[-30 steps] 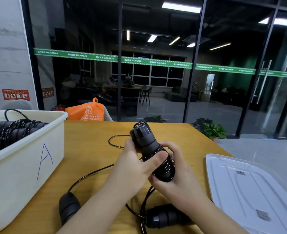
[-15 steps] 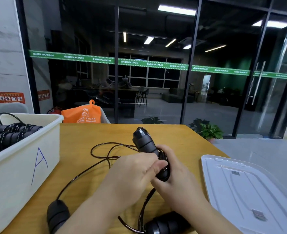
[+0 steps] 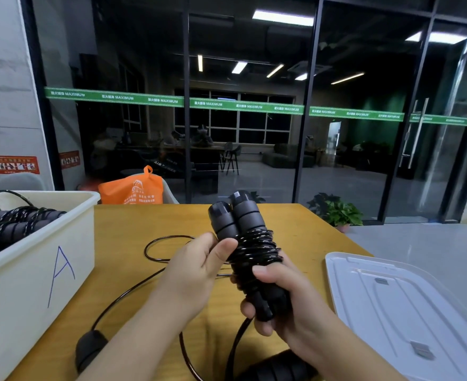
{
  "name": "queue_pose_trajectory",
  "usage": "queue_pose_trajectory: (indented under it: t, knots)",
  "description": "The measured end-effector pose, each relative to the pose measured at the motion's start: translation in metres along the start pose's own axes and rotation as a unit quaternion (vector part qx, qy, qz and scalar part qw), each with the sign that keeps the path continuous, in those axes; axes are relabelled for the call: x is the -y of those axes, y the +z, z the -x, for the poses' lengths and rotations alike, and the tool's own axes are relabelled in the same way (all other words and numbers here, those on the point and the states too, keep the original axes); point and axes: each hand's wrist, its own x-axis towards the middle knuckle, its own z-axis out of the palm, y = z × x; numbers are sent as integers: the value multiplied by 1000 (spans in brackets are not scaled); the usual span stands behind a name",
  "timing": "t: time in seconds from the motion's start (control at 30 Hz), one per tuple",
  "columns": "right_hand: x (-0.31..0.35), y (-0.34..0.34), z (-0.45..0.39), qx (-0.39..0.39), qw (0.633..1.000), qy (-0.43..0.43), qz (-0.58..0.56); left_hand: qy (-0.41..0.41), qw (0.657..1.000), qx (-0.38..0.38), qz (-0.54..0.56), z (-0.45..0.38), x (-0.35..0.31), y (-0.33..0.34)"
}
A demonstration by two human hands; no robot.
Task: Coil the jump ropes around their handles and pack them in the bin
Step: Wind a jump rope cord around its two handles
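Note:
Two black jump rope handles (image 3: 239, 215) stand side by side, upright above the wooden table (image 3: 133, 221), with black cord coiled several turns around their middle (image 3: 255, 248). My right hand (image 3: 279, 301) grips the lower end of the handles. My left hand (image 3: 196, 270) pinches the cord against the left side of the coil. Loose cord (image 3: 158, 248) loops on the table behind my left hand. A white bin (image 3: 34, 270) marked "A" sits at the left and holds coiled black ropes (image 3: 9, 226).
Another rope's black handles lie near the table's front edge, one (image 3: 89, 347) under my left forearm and one (image 3: 276, 367) under my right wrist. A clear plastic lid (image 3: 408, 306) lies at the right. An orange bag (image 3: 133, 188) sits behind the table. Glass walls stand beyond.
The handles have risen and tilted upright, and more turns of cord now wrap them. The loose loop on the table has become smaller.

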Motion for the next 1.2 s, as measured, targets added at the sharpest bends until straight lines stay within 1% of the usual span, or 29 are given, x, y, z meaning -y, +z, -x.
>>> queue_pose_trajectory:
  t: [0.07,0.13,0.23,0.3,0.4,0.5,0.53,0.6,0.63,0.7,0.77,0.8,0.87,0.93,0.97,1.03,1.1,1.13,1.2]
  knots:
    - [-1,-1,0,29,999,17,-42,-19,999,10,50,0,-3,-1]
    - [-2,-3,0,66,994,49,-77,-7,997,13,79,0,0,-2]
    - [-3,-4,-1,113,979,92,-139,22,998,-9,50,1,-2,-7]
    - [-5,-4,-1,123,973,98,-169,24,999,-20,40,3,-5,-8]
    - [-8,-4,-2,130,968,106,-187,34,997,-16,63,5,-10,-6]
    - [-9,0,-4,121,969,122,-176,2,993,-5,122,6,-13,-6]
    - [-10,3,-5,104,974,121,-159,-10,992,-7,127,6,-13,-7]
    - [-11,8,-6,32,993,83,-81,-11,996,-32,80,5,-9,-8]
    - [-12,11,-7,-14,998,48,-34,-12,997,-47,52,4,-4,-9]
    - [-15,13,-9,-89,993,-43,58,-20,997,-77,14,3,1,-11]
    - [-20,14,-11,-124,970,-131,162,-14,994,-103,-29,4,1,-11]
    - [-22,15,-11,-127,957,-158,206,-7,992,-116,-55,4,0,-11]
    - [-26,17,-11,-109,934,-182,288,5,984,-148,-99,4,-5,-11]
    - [-30,20,-10,-97,899,-184,386,14,977,-171,-128,4,-10,-10]
    - [-32,21,-10,-99,886,-178,417,25,974,-176,-138,5,-11,-8]
    - [-36,21,-12,-106,876,-173,437,49,973,-169,-150,6,-11,-5]
    - [-37,19,-12,-116,882,-184,418,68,978,-151,-129,5,-8,-4]
    - [-35,18,-11,-112,898,-179,386,80,980,-143,-111,4,-6,-4]
    - [-27,16,-11,-93,944,-135,286,101,985,-122,-74,3,-5,-6]
